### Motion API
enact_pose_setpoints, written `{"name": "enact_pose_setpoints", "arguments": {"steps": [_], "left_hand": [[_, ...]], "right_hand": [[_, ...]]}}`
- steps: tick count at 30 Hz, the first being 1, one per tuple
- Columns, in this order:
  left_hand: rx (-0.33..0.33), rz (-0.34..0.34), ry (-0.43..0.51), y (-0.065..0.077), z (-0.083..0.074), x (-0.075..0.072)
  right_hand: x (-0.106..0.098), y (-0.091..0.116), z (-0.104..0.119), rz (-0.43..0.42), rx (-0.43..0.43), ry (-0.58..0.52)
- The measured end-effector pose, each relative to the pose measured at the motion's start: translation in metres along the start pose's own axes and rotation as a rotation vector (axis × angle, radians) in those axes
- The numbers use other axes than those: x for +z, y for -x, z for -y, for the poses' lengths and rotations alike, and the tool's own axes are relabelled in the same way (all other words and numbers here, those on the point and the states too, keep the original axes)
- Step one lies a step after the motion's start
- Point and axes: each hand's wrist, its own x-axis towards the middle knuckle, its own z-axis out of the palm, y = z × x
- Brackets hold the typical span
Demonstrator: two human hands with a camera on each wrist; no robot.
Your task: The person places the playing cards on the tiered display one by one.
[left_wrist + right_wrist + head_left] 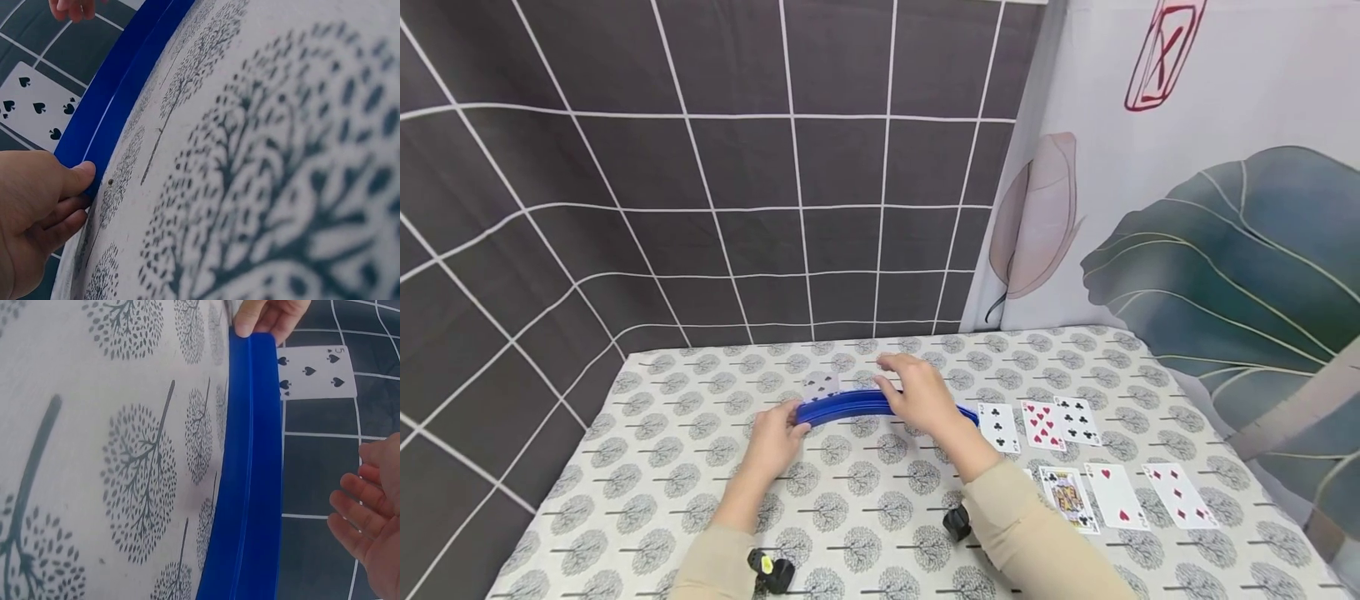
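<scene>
Head view: we see a blue curved rack [850, 406] on the patterned bench [865, 554], a five of spades [822, 384] standing at its far edge near the left end. We note the left hand [773, 439] pinching that end; the right hand [922, 394], near the rack, has its fingers loosely spread. Face-up cards [1040, 427] lie rightward.

Left sleeve [715, 567] and right sleeve [1037, 533]: both long, plain beige cloth, matching. Right cuff wide, loose, softly creased. Wrists bare beyond cuffs; left hand [773, 442] and right hand [922, 398] bare too. Black wrist camera [780, 575] at left sleeve's three o'clock, lumpy, bright yellow patch [767, 564] toward its ten o'clock. Second black camera [957, 523], small, blocky, at right cuff's nine o'clock.
</scene>
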Motion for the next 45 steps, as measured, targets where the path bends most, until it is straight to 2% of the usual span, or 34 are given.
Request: {"name": "enact_pose_setpoints", "arguments": {"steps": [8,13,23,30,38,45], "left_hand": [[0.024,-0.005,-0.006,0.000,0.001,0.000],[0.002,-0.002,-0.011,0.001,0.003,-0.002],[0.021,-0.004,-0.008,0.002,0.002,-0.003],[0.002,0.010,0.002,0.001,0.003,-0.004],[0.005,0.006,-0.008,0.002,0.001,-0.004],[0.024,0.003,-0.016,0.002,-0.001,-0.002]], "right_hand": [[-0.007,0.004,-0.005,-0.005,0.009,-0.013],[-0.011,0.005,-0.008,-0.013,0.027,-0.016],[-0.017,0.012,-0.014,-0.027,0.066,-0.023],[-0.025,0.018,-0.017,-0.079,0.059,-0.038],[-0.035,0.029,-0.031,-0.097,0.060,-0.017],[-0.046,0.043,-0.049,-0.084,0.120,-0.001]]}}
